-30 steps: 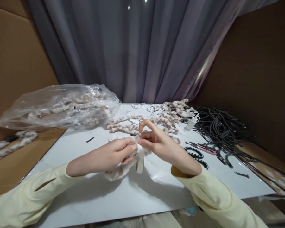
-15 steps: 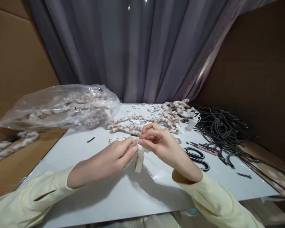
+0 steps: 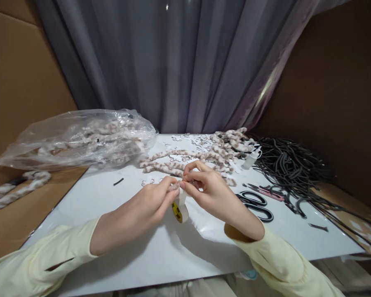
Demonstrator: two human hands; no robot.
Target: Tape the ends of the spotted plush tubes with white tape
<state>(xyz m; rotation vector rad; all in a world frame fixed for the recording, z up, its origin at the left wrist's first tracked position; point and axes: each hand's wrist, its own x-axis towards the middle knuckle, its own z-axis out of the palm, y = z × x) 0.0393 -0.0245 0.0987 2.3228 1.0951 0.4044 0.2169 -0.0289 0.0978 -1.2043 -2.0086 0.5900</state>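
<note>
Your left hand (image 3: 142, 206) has thumb and fingers pinched around a small pale piece (image 3: 174, 187), mostly hidden by the fingertips, so its exact shape cannot be told. Your right hand (image 3: 212, 187) meets it there, thumb and forefinger closed together at the top of the white tape (image 3: 182, 196); whether they grip the tape, the piece or both is unclear. The roll (image 3: 177, 212) hangs from that tape just below the fingertips, between your hands and above the bench (image 3: 111, 264), its yellow core tilted towards you.

For a neat result, let the left pinch be the steady one and give the finer moves to the right fingertips. The hanging roll is likely to swing and twist the tape, so even tension and a flat, straight strip should help it lie without creases. Press from the middle outwards, and mind that any loose fur might catch on the sticky side. A light pinch should do; squeezing hard could crush the soft piece or shift it under the tape.

Work clear of the furry strips (image 3: 163, 168) lying just beyond your hands and the small rings (image 3: 147, 181) near your left fingers, since dangling tape could pick them up. The black scissors (image 3: 262, 213) lie beside your right forearm.
</note>
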